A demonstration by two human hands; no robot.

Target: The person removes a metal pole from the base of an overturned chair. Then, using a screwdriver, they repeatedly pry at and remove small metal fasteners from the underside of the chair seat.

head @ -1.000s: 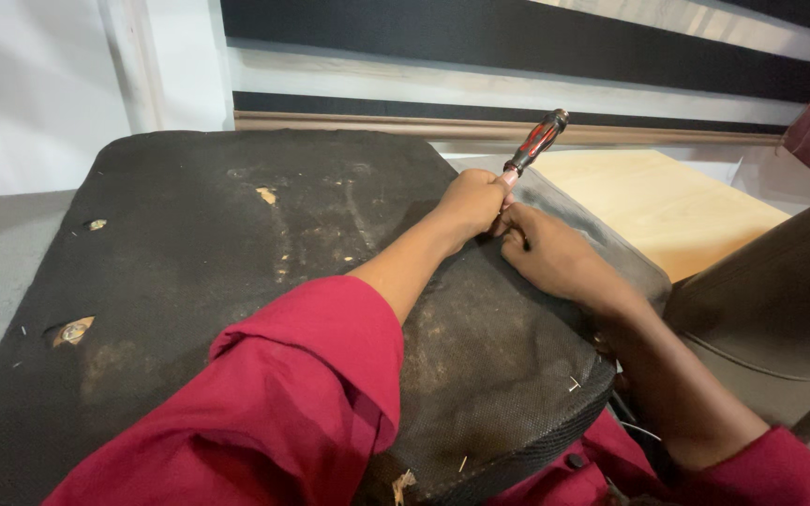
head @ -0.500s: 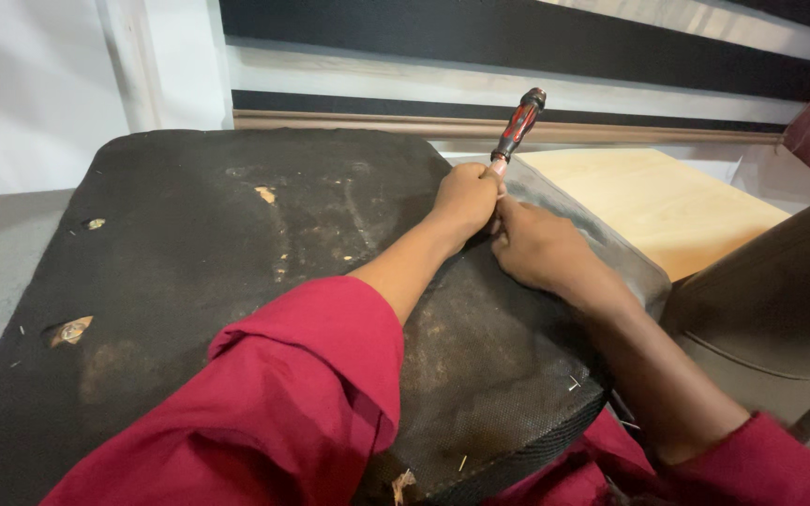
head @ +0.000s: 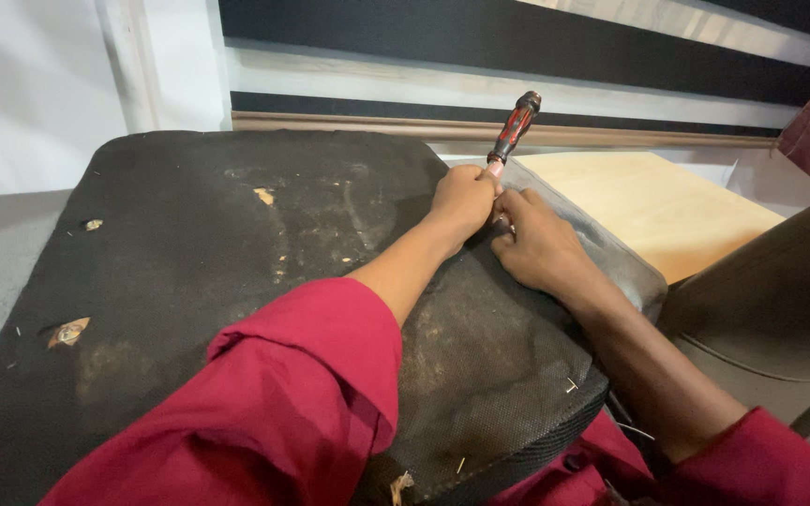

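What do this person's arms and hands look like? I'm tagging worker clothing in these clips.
Both arms wear loose dark-red sleeves pushed up, leaving the forearms bare. The left hand and right hand are bare, with no gloves; a ring shows on the right hand.

Upholstery workshop: stripped seat base (head: 236,281), screwdriver (head: 515,125)

Your left hand (head: 461,199) and right hand (head: 536,245) crowd the cushion's (head: 189,253) right edge; open room lies left, the wall (head: 424,84) blocks beyond.
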